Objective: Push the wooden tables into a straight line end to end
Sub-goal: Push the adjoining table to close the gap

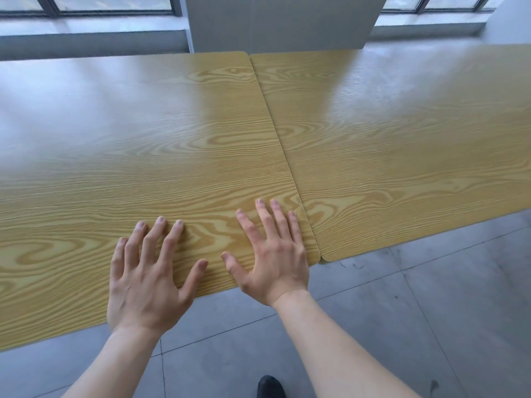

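Two wood-grain tables stand side by side, their short ends touching along a thin seam. The left table (129,145) fills the left and middle of the view. The right table (402,145) runs off to the right. Both front edges meet at rounded corners near the seam, nearly level. My left hand (146,274) lies flat, fingers spread, on the left table's front edge. My right hand (273,254) is also flat and spread on the left table, just left of the seam. Neither hand holds anything.
Grey tiled floor (402,311) lies in front of the tables. A black shoe tip (270,387) shows at the bottom. Beyond the tables stand a grey pillar (281,21) and low windows (86,7) along the far wall.
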`<state>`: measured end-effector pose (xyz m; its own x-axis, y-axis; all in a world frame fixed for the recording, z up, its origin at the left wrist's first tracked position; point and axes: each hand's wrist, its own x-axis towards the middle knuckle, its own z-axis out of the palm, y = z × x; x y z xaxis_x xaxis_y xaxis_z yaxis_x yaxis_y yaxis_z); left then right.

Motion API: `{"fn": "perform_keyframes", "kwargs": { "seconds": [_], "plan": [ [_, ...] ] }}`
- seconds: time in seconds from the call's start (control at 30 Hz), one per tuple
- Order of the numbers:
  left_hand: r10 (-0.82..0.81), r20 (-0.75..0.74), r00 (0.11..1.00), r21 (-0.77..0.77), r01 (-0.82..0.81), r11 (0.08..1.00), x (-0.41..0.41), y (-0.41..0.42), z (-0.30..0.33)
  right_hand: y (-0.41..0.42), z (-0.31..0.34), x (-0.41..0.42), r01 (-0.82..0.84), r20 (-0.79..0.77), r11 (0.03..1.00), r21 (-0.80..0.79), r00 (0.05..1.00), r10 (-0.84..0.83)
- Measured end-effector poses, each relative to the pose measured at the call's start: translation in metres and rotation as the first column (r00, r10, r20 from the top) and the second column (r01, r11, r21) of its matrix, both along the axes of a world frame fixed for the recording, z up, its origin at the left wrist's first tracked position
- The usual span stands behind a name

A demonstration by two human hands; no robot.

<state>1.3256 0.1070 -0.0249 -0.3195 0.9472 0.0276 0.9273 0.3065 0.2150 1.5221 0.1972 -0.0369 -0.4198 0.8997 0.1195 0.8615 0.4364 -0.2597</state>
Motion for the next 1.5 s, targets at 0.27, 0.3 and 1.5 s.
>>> {"fn": "perform_keyframes", "kwargs": {
  "seconds": [0.27,0.3,1.5],
  "plan": [
    [-0.006,0.023,1.0,-0.007,0.006,1.0,-0.003,-0.002,-0.002,-0.002,0.001,0.001,-0.006,0.027,0.999,-0.035,1.0,0.007],
    [-0.005,0.028,1.0,-0.006,0.005,1.0,-0.003,-0.002,-0.001,-0.003,0.001,0.001,-0.009,0.032,0.999,-0.038,0.999,0.01],
    [-0.024,0.098,0.995,-0.109,0.035,0.993,-0.007,-0.001,0.007,0.002,0.01,0.003,-0.067,0.132,0.983,-0.172,0.987,0.09]
  ]
}}
